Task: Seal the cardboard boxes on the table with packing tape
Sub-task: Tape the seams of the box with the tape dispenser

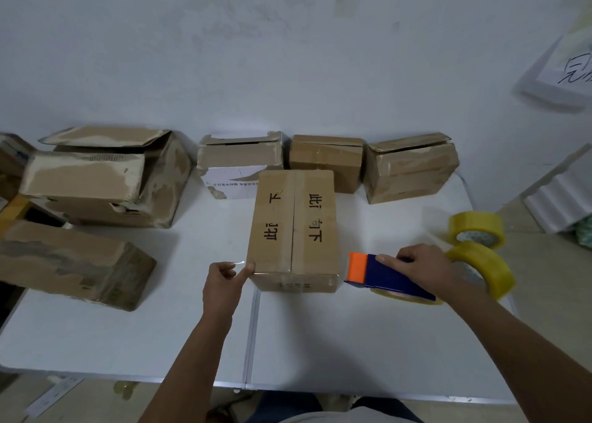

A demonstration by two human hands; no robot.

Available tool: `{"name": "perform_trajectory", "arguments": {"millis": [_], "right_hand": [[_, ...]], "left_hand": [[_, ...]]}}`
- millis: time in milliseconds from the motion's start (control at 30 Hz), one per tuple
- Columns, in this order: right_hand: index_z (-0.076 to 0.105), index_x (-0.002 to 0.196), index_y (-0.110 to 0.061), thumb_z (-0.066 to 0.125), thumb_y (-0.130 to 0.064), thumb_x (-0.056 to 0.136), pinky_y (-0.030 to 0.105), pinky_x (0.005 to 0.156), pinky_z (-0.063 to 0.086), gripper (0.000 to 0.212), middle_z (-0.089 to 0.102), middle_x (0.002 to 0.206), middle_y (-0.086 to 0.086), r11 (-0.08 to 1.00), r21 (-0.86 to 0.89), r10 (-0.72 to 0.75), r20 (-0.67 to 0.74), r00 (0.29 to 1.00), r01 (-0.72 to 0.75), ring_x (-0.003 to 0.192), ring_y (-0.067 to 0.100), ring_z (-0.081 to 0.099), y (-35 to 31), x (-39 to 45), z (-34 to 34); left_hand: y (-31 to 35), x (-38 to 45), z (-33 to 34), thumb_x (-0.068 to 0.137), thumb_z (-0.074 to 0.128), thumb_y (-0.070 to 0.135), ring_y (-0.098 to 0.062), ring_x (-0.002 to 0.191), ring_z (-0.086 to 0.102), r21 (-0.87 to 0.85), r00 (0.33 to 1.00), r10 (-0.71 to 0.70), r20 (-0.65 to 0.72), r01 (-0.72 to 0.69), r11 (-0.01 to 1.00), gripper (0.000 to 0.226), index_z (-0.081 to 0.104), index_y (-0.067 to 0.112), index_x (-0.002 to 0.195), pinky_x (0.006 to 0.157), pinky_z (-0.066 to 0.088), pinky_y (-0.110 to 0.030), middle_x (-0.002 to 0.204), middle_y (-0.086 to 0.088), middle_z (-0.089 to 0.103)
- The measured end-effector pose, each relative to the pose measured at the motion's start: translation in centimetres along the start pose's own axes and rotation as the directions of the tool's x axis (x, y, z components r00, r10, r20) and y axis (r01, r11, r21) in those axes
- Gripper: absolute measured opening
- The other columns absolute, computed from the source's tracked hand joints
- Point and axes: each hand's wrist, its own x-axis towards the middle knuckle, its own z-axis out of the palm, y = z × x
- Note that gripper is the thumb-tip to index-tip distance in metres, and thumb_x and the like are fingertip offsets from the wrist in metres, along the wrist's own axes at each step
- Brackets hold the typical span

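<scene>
I see the white desk [352, 342] carrying a row of worn cardboard boxes [105, 179] along the wall. In front of them, mid-desk, stands the closed box [293, 230] with black lettering. My right hand [423, 268] has its fingers clamped on the blue and orange tape dispenser [381, 275], just right of that box. My left hand [224, 281] pinches a clear tape end at the box's near left corner. Two yellow tape rolls [477, 230] lie at the right edge.

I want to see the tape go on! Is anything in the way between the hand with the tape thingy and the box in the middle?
Nothing visible is. The right hand holds the tape dispenser just right of the middle box, with only bare table between them. The left hand pinches a tape end at the box's near left corner, off the path.
</scene>
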Motion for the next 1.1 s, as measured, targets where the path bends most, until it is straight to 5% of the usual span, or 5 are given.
{"name": "perform_trajectory", "arguments": {"millis": [567,733,833,933,1100], "right_hand": [[0.069,0.073,-0.019,0.051,-0.069,0.085,0.032,0.067,0.053,0.054,0.067,0.068,0.000,1.000,-0.029,0.011,-0.005,1.000,-0.011,0.065,0.014,0.064,-0.3,-0.5,0.9],[0.068,0.074,-0.022,0.052,-0.068,0.086,0.031,0.070,0.051,0.051,0.066,0.070,-0.003,0.999,-0.046,-0.007,0.005,1.000,0.007,0.067,0.011,0.063,-1.3,-0.3,1.3],[0.068,0.076,-0.022,0.052,-0.068,0.086,0.028,0.067,0.050,0.050,0.066,0.071,-0.004,0.998,-0.056,0.002,0.003,1.000,-0.002,0.067,0.010,0.062,-1.2,-0.2,1.3],[0.069,0.075,-0.022,0.051,-0.068,0.085,0.027,0.065,0.049,0.051,0.066,0.070,-0.004,0.999,-0.045,0.012,-0.010,1.000,-0.012,0.066,0.010,0.063,-0.6,-0.6,1.3],[0.069,0.072,-0.021,0.053,-0.064,0.087,0.023,0.060,0.046,0.048,0.068,0.068,-0.004,0.999,0.053,-0.003,0.011,1.000,0.003,0.063,0.010,0.064,-0.3,-1.5,1.2]], "left_hand": [[0.0,5.4,-5.2,0.104,0.043,0.041,-0.015,0.098,0.068,0.234,0.937,0.046,0.346,-0.134,0.963,0.033,0.072,0.027,0.113,0.087,0.049,-0.031,0.130,0.002,0.060],[1.3,3.9,-3.3,0.105,0.039,0.035,-0.035,0.147,0.028,0.579,0.975,0.204,0.092,-0.219,0.786,0.062,0.020,0.005,0.156,0.116,0.026,-0.046,0.165,-0.016,0.010],[1.6,1.1,-2.4,0.107,0.031,0.038,-0.022,0.153,0.006,0.576,0.759,0.577,0.300,-0.627,0.525,0.059,0.005,0.026,0.159,0.120,0.014,-0.044,0.167,0.002,0.000],[0.3,0.0,-1.0,0.106,0.016,0.048,-0.009,0.152,-0.006,0.416,0.442,0.539,0.717,-0.892,0.179,0.054,0.006,0.036,0.157,0.123,-0.004,-0.035,0.165,0.015,0.001],[-1.4,2.0,-1.5,0.105,0.015,0.052,-0.008,0.152,-0.006,0.386,0.388,0.448,0.805,-0.917,0.100,0.056,0.009,0.035,0.158,0.124,0.003,-0.035,0.164,0.020,0.001]]}}
